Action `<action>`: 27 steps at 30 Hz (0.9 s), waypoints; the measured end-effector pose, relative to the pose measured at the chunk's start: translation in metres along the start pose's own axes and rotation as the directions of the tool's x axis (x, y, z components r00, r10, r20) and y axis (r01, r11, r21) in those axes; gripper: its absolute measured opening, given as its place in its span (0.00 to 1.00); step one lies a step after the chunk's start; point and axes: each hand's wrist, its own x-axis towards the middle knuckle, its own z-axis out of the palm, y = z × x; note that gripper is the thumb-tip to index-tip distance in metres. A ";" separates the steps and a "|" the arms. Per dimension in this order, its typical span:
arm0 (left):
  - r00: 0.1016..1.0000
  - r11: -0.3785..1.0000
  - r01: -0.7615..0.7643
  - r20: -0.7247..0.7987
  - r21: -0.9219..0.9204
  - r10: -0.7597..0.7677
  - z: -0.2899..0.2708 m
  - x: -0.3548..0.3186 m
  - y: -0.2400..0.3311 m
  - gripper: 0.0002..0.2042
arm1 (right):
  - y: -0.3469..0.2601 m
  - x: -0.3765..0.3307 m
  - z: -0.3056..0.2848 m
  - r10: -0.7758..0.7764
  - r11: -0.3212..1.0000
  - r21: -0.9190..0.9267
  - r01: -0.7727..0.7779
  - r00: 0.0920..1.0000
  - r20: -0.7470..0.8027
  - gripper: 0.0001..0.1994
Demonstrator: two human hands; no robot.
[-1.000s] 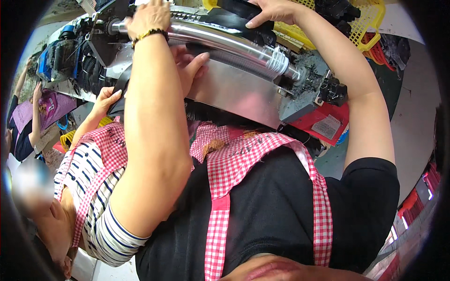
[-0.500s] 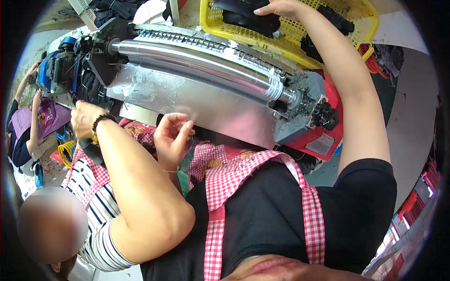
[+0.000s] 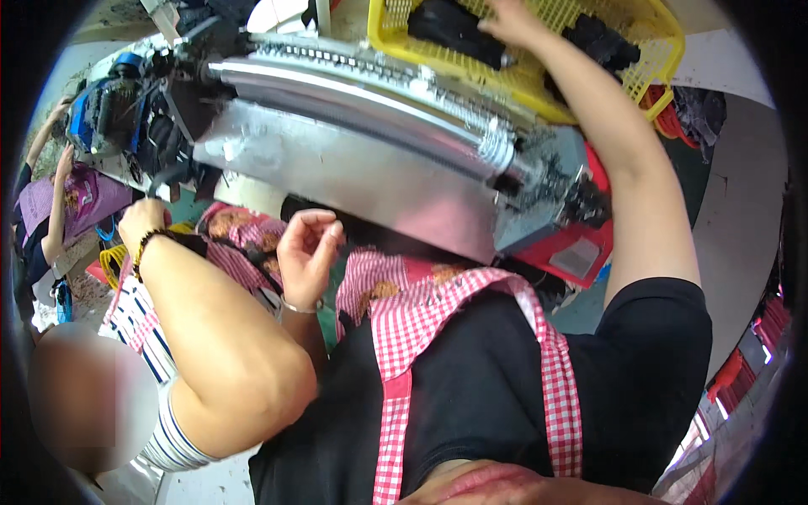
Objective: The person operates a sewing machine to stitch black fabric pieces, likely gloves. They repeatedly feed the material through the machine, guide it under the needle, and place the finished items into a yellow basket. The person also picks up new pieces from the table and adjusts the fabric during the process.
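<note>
My right hand [image 3: 515, 23] is at the top edge of the view, over a yellow plastic basket [image 3: 526, 94]. Its fingers look stretched out, somewhat blurred, beside a black bundle of strip-like material [image 3: 454, 32] that lies in the basket. My left hand [image 3: 308, 257] hovers in front of my body, below the sloped metal plate [image 3: 337, 172] of a roller machine. Its fingers are curled in toward the thumb, and I see nothing in them. Behind the plate runs a long shiny roller [image 3: 362, 105].
More black bundles [image 3: 602, 42] lie in the basket's right side. Close on my left, a co-worker's bent arm [image 3: 223, 337] reaches toward the machine's left end. Another person in a purple apron [image 3: 71, 206] works beyond. A grey end block [image 3: 547, 181] holds the roller's right side.
My right hand has shifted slightly right, and the black bundle now lies lower in the basket. My left hand's fingers have drawn closer to the thumb. The co-worker's arm has moved left and down.
</note>
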 end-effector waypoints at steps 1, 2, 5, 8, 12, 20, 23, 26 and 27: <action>0.996 0.996 -0.084 0.020 0.031 0.084 -0.001 0.002 -0.005 0.07 | 0.006 -0.008 -0.009 -0.014 1.000 -0.017 0.013 0.996 -0.093 0.25; 0.997 0.997 -0.072 0.024 0.039 0.071 -0.005 -0.002 -0.008 0.07 | -0.014 -0.032 -0.040 0.011 1.000 0.017 -0.009 0.986 -0.169 0.24; 0.999 0.999 -0.048 0.017 0.007 0.048 -0.009 -0.011 -0.027 0.07 | -0.064 -0.101 -0.146 0.236 0.936 0.314 -0.159 0.945 -0.225 0.23; 0.994 0.999 0.006 0.106 0.036 -0.009 -0.012 -0.020 -0.063 0.07 | -0.048 -0.200 -0.198 0.089 0.739 0.668 0.086 0.971 -0.224 0.30; 0.967 0.932 -0.101 0.253 0.348 0.011 0.014 -0.009 -0.105 0.06 | -0.080 -0.346 -0.198 0.383 0.643 0.766 0.003 0.865 -0.325 0.21; 0.783 0.431 -0.620 0.476 0.656 0.400 0.079 0.025 -0.175 0.16 | -0.196 -0.478 -0.084 0.180 0.305 0.882 -0.358 0.931 0.316 0.16; 0.718 0.268 -0.667 0.505 0.695 0.479 0.096 0.036 -0.188 0.21 | -0.205 -0.482 -0.020 0.321 0.366 0.820 -0.440 0.887 0.333 0.15; 0.821 0.219 -0.561 0.502 0.798 0.272 0.103 0.033 -0.178 0.21 | -0.215 -0.472 0.024 0.376 0.561 0.745 -0.362 0.913 0.160 0.15; 0.849 0.213 -0.523 0.481 0.826 0.220 0.103 0.040 -0.182 0.20 | -0.216 -0.464 0.035 0.361 0.681 0.653 -0.331 0.928 0.094 0.16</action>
